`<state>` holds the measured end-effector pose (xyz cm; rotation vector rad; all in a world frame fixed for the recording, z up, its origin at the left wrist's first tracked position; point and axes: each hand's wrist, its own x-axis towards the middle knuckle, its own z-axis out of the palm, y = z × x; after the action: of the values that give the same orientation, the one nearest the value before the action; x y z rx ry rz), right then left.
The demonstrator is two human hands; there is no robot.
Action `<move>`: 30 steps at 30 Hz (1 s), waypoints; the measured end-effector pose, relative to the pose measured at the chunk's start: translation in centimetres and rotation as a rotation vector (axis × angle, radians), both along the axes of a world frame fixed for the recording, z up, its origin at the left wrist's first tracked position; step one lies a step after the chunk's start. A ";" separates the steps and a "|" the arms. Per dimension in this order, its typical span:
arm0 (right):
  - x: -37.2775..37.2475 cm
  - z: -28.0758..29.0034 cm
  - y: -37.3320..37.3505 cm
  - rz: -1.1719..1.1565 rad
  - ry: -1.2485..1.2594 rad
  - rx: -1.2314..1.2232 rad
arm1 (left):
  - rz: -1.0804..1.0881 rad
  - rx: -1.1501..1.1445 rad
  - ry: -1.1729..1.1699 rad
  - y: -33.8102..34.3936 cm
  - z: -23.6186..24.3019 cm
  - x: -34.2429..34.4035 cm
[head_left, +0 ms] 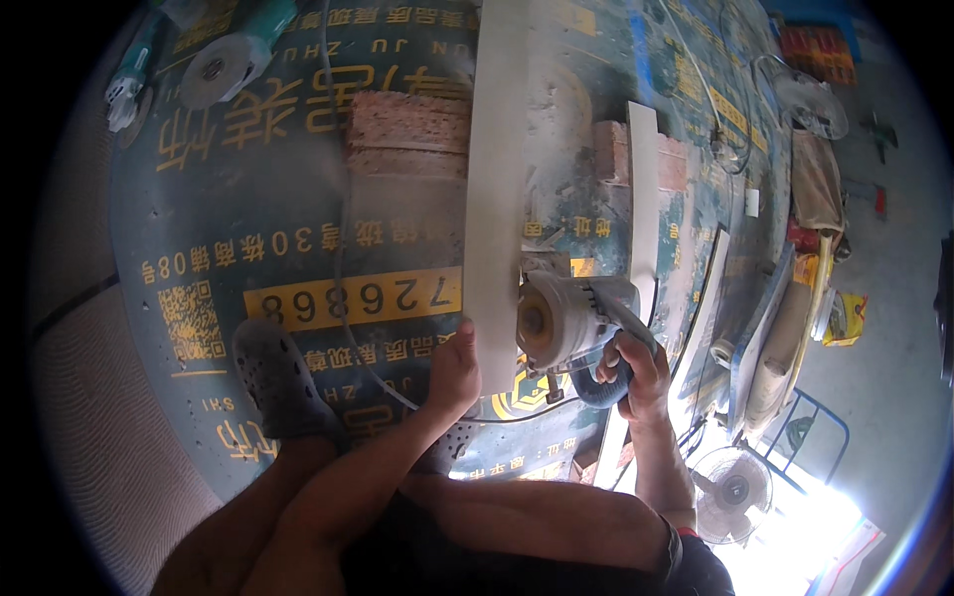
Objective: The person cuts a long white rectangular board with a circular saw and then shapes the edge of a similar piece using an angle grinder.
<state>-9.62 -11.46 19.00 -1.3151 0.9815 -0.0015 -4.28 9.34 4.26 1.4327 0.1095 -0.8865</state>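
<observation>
My left hand [453, 370] is closed on the near-left edge of a long pale strip [493, 189], which runs lengthwise away from me. My right hand [641, 377] grips the dark looped handle of a grey-white power cutting tool [566, 318], held against the strip's right side; its cutting part is largely hidden. A red brick block [405, 134] lies left of the strip, with another [664, 159] to the right. A second pale strip [642, 189] crosses the right-hand brick.
Green grinders [238, 60] lie at upper left on the printed floor covering [199, 228]. Cords trail around the work. A grey clog [273, 377] is on my foot. At right are another narrow strip [708, 293], leaning boards and rolls [780, 368], a white fan [733, 490] and a blue trolley frame [825, 422].
</observation>
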 end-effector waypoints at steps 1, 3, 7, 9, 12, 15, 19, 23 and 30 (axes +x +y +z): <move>0.0 0.0 0.1 0.002 0.001 0.004 | 0.002 0.004 0.001 0.0 0.1 0.0; 0.0 0.2 0.2 -0.033 0.022 0.005 | -0.001 0.053 -0.052 -0.1 0.2 0.1; 0.1 0.5 0.7 -0.039 0.028 -0.005 | -0.024 0.090 -0.068 -0.1 0.2 0.1; -0.1 0.6 0.6 -0.030 0.031 -0.021 | -0.016 0.068 -0.036 -0.1 -0.3 -0.1; -0.3 0.5 0.5 -0.047 0.019 0.030 | 0.006 0.049 0.010 -0.2 0.2 0.0; -0.5 0.4 0.3 -0.042 0.026 0.030 | 0.024 0.027 0.022 -0.2 0.1 0.0; -0.1 0.7 0.7 -0.028 0.020 0.022 | 0.013 0.018 -0.001 -0.1 -1.0 -0.5; -0.5 0.5 0.6 -0.030 0.026 0.017 | 0.028 0.010 -0.015 -0.2 -1.1 -0.7; -0.8 0.5 0.7 -0.042 0.025 0.042 | 0.038 0.022 0.025 -0.4 -1.0 -0.7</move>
<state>-10.40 -10.71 19.53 -1.2585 1.0247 0.0036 -5.00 8.91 3.24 1.4351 0.1656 -0.8746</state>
